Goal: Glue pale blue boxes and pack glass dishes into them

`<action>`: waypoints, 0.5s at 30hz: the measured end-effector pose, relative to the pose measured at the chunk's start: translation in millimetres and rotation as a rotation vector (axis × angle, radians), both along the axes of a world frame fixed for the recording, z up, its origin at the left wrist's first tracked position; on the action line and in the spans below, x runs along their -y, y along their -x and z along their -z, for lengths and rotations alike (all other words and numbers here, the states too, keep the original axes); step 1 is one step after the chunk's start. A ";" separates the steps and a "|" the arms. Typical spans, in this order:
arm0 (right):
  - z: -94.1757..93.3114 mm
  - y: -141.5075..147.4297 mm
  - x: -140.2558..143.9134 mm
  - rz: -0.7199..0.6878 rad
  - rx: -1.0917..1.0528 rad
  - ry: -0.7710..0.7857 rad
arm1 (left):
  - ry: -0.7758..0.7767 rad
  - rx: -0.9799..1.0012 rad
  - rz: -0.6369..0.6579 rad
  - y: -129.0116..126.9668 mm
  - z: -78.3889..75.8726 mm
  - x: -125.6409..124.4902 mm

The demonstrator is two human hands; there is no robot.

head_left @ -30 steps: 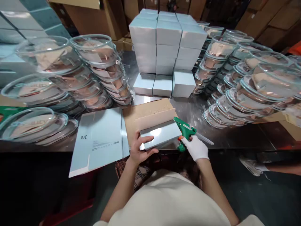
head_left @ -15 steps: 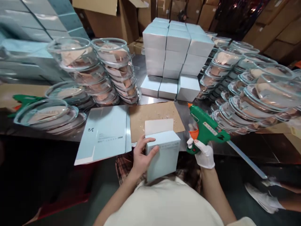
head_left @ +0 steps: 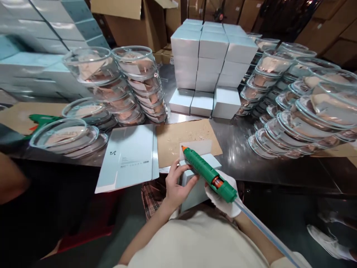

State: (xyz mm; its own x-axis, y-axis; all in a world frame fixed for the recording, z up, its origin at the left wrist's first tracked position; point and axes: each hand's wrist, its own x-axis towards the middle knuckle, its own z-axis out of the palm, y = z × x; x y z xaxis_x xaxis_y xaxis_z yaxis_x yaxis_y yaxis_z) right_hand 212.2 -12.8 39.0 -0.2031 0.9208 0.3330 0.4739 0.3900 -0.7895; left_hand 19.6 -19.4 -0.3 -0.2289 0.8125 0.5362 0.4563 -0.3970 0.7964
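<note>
My left hand (head_left: 178, 184) grips the left side of a pale blue box (head_left: 191, 199) that stands upright at the table's front edge. The box's white flap (head_left: 205, 147) is raised at the far side. In my right hand (head_left: 225, 195), which wears a white glove, is a green glue gun (head_left: 205, 167). Its orange nozzle is at the left end of the flap; whether it touches I cannot tell. A long glue stick (head_left: 264, 227) trails out of the gun's back end. The gun and glove hide part of the box.
Flat blue cardboard sheets (head_left: 131, 158) lie to the left, beside a brown cardboard piece (head_left: 173, 137). White-blue boxes (head_left: 213, 56) are stacked behind. Clear round containers (head_left: 139, 70) stand in stacks on both sides. Another green glue gun (head_left: 44, 119) lies far left. A person's arm (head_left: 12, 178) shows at the left edge.
My right hand has brought the glue gun from the right of the box leftward over it, with the nozzle now at the flap. My left hand keeps its grip on the box.
</note>
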 end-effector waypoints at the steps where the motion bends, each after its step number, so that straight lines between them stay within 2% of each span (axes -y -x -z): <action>1: 1.0 0.0 -1.0 0.011 0.005 -0.014 | 0.005 0.001 -0.005 0.5 0.9 0.4; 2: 2.4 -1.8 -1.5 0.038 -0.021 0.016 | 0.016 0.004 -0.011 1.3 2.3 0.9; 6: 11.1 -26.0 -5.2 0.224 -0.205 0.325 | 0.082 0.060 -0.027 7.9 10.3 3.7; 9: 21.4 -44.6 -19.5 0.327 -0.269 0.441 | 0.111 0.139 -0.040 14.8 15.7 4.9; 11: 29.9 -47.0 -36.3 0.346 -0.328 0.525 | 0.120 0.190 -0.046 18.1 17.4 4.6; 15: 44.1 -36.1 -76.3 0.270 -0.461 0.689 | 0.135 0.265 -0.049 20.5 15.7 3.3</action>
State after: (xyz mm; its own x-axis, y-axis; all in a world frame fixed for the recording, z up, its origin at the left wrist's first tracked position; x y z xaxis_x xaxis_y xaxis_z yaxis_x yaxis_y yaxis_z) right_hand 248.3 63.6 -5.1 0.0695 0.9447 -0.3206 0.0559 -0.3245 -0.9442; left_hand -0.9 -22.6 -16.1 -0.3868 0.8571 0.3402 0.2412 -0.2620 0.9344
